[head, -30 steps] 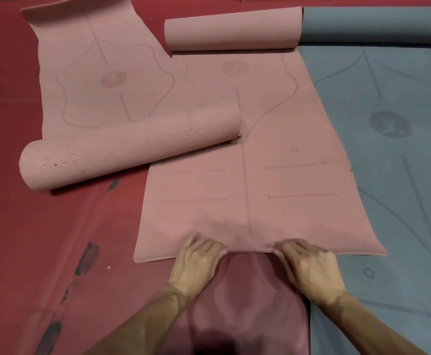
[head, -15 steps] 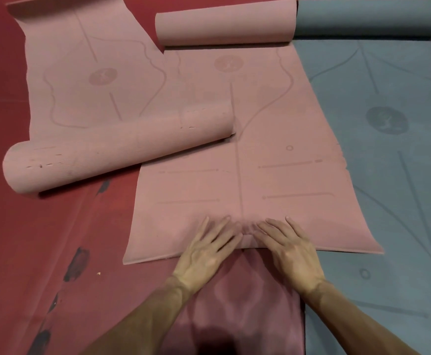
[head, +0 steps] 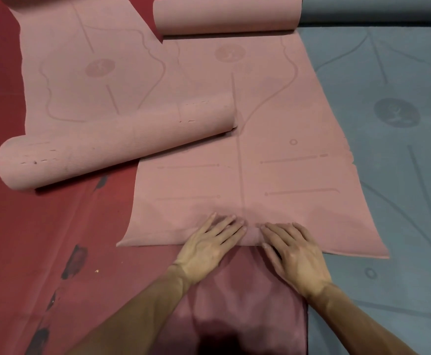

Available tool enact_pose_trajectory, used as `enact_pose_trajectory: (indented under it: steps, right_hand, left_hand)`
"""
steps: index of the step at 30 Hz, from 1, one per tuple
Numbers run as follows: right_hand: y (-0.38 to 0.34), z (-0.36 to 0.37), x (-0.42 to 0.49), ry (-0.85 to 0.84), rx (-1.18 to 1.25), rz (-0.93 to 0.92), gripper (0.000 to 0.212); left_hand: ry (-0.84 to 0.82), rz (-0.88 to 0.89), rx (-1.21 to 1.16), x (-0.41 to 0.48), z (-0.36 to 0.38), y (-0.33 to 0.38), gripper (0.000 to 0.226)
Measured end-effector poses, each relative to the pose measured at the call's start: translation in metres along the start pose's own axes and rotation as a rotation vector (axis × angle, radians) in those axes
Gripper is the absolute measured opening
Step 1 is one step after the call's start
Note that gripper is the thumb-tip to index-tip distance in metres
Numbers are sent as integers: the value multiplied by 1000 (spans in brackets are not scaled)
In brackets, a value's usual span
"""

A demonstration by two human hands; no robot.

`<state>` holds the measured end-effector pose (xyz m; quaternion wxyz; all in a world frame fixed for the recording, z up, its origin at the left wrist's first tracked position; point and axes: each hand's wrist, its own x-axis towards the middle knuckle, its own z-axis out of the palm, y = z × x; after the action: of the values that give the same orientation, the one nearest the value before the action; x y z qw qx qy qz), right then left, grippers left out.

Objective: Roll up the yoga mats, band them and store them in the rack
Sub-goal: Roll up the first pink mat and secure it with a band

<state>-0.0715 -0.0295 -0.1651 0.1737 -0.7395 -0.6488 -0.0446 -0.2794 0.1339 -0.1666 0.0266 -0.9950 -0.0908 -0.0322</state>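
Observation:
A pink yoga mat (head: 273, 160) lies spread in front of me, its far end curled into a roll (head: 227, 16). My left hand (head: 209, 247) and my right hand (head: 296, 254) lie flat side by side on its near edge, fingers straight and pressing the mat down, fingertips almost touching at the mat's centre line. A second pink mat (head: 86, 67) lies to the left, its near end rolled into a thick tube (head: 111, 147) that overlaps the middle mat's left edge. A grey-blue mat (head: 399, 155) lies spread on the right, rolled at its far end (head: 373, 8).
All mats rest on a red floor (head: 29, 252) with dark scuff marks (head: 74, 260) at the left. A darker maroon mat (head: 240, 303) runs under my forearms, below the pink mat's near edge. No rack or bands are in view.
My hands moved from the mat's near edge, where the fingers were curled, inward and forward. They now lie flat together at the centre. The view shifted slightly forward.

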Motion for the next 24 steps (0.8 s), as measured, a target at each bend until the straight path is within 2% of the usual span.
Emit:
enact_pose_trajectory:
  steps: [4,8,11,13,17,21,24]
  right_hand:
    - [11,9,-11,-121,-111,-49,44]
    - [14,-2,3,-39,-188,-173,43]
    - [4,-4,6,-11,-199,-223,44]
    - [1,2,4,-42,-180,-192,46]
    - [4,10,5,-80,-83,-95,54]
    - [5,12,4,-116,-35,-78,58]
    - [7,11,3,-137,-42,-41,63]
  left_hand:
    - [-27,-4,-145,-1,-2,-1,82]
    - [-47,-80,-266,-1,-1,-3,84]
    - [-74,-86,-272,-1,3,-6,88]
    - [-76,-85,-263,-2,4,-5,84]
    - [9,-34,-174,-9,9,-10,54]
    - [49,118,-82,-23,11,-21,62]
    - [107,75,-39,-23,8,-24,57]
